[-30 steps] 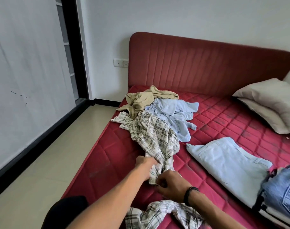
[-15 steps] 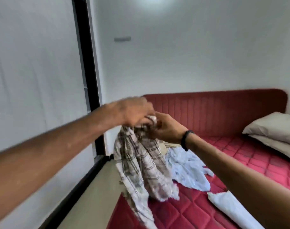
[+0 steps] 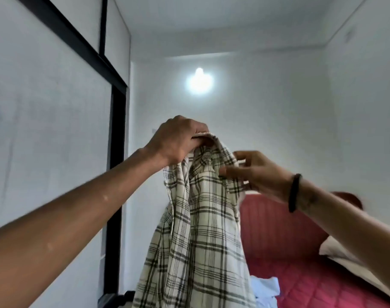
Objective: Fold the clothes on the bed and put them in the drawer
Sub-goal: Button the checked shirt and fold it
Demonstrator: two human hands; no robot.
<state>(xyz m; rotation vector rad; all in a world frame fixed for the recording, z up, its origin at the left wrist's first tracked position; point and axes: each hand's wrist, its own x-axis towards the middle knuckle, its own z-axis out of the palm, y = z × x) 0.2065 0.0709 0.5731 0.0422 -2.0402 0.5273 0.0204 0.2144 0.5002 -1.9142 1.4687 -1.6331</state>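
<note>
A cream shirt with dark plaid lines (image 3: pixel 200 241) hangs in the air in front of me, high above the red bed (image 3: pixel 312 283). My left hand (image 3: pixel 178 141) grips the shirt's top edge in a fist. Just to the right and a little lower, my right hand (image 3: pixel 254 172), with a black band on its wrist, pinches the fabric near the collar with its fingertips. The shirt's lower part runs out of the bottom of the frame. A bit of a light blue garment (image 3: pixel 265 287) shows on the bed behind the shirt.
The red padded headboard (image 3: pixel 278 230) stands against the white back wall. A pale pillow (image 3: pixel 343 256) lies at the right edge of the bed. A black-framed sliding panel (image 3: pixel 116 174) lines the left side. A wall lamp (image 3: pixel 199 82) glows above.
Both hands have raised the plaid shirt from the bed to well above it. The view has tilted upward, and my right hand has slid a little away from the left along the fabric.
</note>
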